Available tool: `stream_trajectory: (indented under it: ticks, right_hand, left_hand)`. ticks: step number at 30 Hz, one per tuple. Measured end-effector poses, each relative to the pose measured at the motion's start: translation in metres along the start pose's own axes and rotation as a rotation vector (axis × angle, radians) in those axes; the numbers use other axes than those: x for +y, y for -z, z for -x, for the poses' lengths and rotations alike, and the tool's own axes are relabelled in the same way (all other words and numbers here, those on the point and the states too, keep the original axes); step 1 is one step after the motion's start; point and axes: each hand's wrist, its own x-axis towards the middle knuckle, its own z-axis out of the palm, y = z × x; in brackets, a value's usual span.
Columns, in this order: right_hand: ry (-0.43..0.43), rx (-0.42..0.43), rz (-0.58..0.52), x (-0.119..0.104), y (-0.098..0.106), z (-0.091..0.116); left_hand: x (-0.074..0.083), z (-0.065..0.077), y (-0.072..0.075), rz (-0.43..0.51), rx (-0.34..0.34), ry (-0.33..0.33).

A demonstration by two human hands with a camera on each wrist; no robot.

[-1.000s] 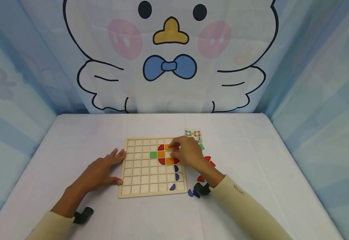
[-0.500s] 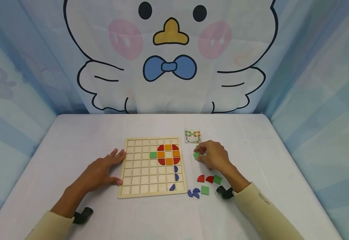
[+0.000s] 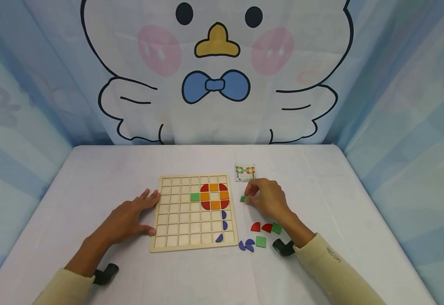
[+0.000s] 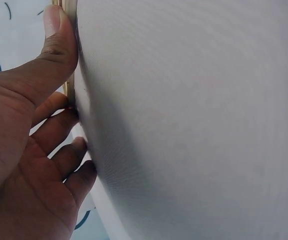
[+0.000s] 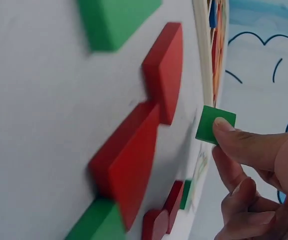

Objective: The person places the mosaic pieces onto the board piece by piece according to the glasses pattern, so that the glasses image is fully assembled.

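A wooden grid board [image 3: 174,228] lies on the table. In it, red quarter-round and orange square blocks form a ring around one bare cell, with a green square block [image 3: 194,197] at the ring's left. Several blue pieces [image 3: 224,225] sit in the lower right cells. My left hand [image 3: 128,218] rests against the board's left edge; thumb and fingers touch it, fairly straight. Right of the board, my right hand [image 3: 270,198] pinches another green square block [image 5: 211,125] between thumb and fingers, raised off the table in the right wrist view.
A small printed pattern card [image 3: 245,173] lies behind the board's right corner. Loose red pieces [image 3: 255,227], green squares [image 3: 261,242] and blue pieces [image 3: 249,247] lie right of the board. A patterned curtain [image 3: 218,118] hangs behind the table.
My right hand has left the board's ring, where an orange square now shows at the right side. It has picked up a green square block and moved slightly left. The left hand stays put.
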Motion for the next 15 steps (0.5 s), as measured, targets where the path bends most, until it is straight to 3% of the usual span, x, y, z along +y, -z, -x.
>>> stream_trajectory:
  ticks: [15]
  right_hand:
    - [0.096,-0.021,-0.117,-0.062,-0.014,-0.007]
  left_hand:
    - [0.003,0.002,0.0,0.002,0.006,0.002]
